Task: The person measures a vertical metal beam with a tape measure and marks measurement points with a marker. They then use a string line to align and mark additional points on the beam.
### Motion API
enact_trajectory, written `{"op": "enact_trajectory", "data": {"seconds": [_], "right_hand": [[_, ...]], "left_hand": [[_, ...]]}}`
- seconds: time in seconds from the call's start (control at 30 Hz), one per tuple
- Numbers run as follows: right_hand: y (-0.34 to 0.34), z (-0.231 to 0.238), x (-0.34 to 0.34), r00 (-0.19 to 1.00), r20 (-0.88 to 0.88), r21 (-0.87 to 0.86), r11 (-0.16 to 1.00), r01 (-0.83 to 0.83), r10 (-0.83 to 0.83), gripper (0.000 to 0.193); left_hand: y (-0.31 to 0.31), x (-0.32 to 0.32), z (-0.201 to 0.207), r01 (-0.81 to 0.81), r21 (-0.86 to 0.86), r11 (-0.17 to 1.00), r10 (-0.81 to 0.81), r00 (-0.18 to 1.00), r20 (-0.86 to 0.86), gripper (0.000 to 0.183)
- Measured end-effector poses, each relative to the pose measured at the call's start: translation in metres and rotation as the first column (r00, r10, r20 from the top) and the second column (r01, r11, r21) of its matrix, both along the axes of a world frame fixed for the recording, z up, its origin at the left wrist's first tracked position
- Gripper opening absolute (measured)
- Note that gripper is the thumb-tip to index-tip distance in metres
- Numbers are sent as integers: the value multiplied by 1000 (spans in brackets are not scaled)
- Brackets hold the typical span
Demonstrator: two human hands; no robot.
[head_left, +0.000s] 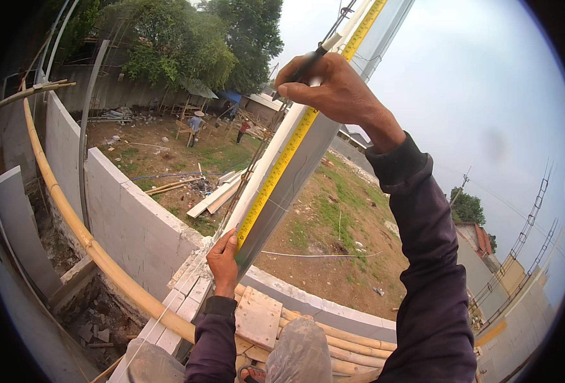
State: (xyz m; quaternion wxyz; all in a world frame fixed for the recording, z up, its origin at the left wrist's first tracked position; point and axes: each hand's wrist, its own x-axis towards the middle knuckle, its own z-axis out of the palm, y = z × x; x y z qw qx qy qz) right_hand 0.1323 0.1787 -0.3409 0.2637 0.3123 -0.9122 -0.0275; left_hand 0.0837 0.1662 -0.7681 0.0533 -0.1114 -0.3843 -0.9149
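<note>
A yellow tape measure blade runs along a tall, pale grey post that rises in front of me. Low on the post, my left hand pinches the tape's bottom end, thumb against the blade. My right hand is higher up, closed around a dark, slim pen or marker beside the tape. Below the left hand, the post stands by the top of a light block wall. The tape's upper end runs out of view.
Bamboo poles and a wooden board lie under my feet. A long bamboo pole slants across the left. Low block walls enclose this spot. Two people are on the dirt ground beyond, near loose planks.
</note>
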Motion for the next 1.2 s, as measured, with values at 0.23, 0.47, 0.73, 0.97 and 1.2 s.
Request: {"op": "enact_trajectory", "data": {"seconds": [0.23,0.47,0.73,0.97,1.2], "right_hand": [[25,60,24,905,-390,-257,924,-284,169,26],[42,84,15,932,-351,-259,947,-191,92,25],[45,96,6,938,-324,8,992,130,-120,26],[41,99,6,943,-306,92,982,164,-129,24],[41,99,6,943,-279,101,971,217,-182,20]], "left_hand": [[-4,3,6,-21,-22,1000,21,1000,11,29],[-7,6,8,-8,-57,998,8,1000,4,33],[-2,2,1,-42,-38,998,41,999,-18,32],[-1,1,2,-48,-28,998,47,999,-21,29],[-3,4,3,-50,-36,998,49,999,-22,29]]}}
